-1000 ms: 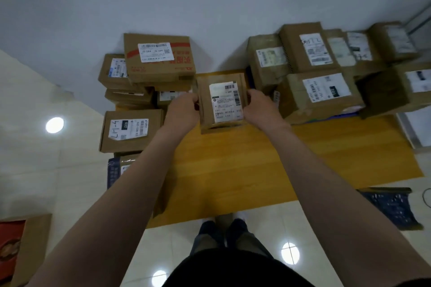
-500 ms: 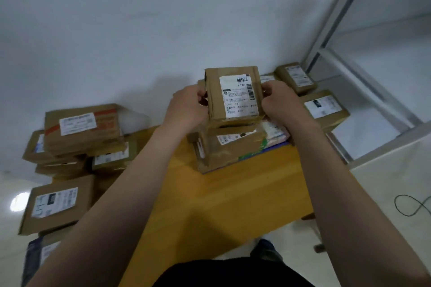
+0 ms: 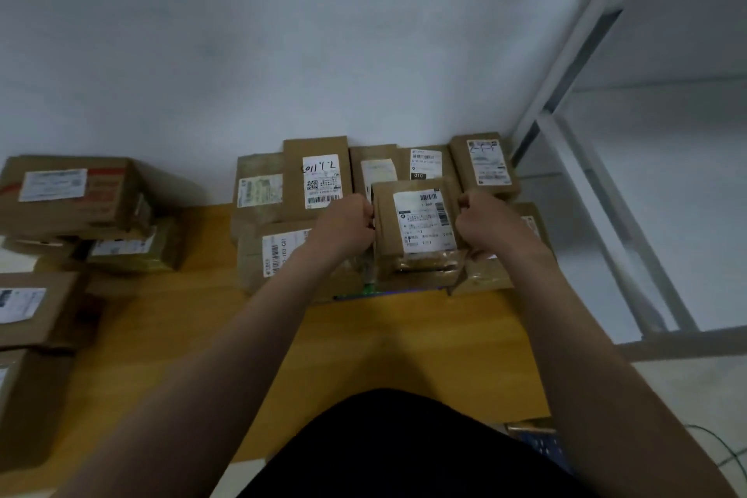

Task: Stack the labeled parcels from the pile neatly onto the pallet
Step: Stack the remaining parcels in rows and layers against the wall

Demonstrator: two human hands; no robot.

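- Left hand (image 3: pixel 348 219) and right hand (image 3: pixel 483 223) each have a curled grip pinching opposite side edges of the small labeled parcel (image 3: pixel 418 220), label up.
- Parcel sits on top of the stacked parcels (image 3: pixel 315 180) at the far right of the wooden pallet (image 3: pixel 404 340), against the wall (image 3: pixel 283 53). Can't tell if its weight is fully resting on the box beneath.
- Remaining pile (image 3: pixel 68 194) is at left, well apart from the stack.
- White metal frame (image 3: pixel 586 53) stands right of the stack.
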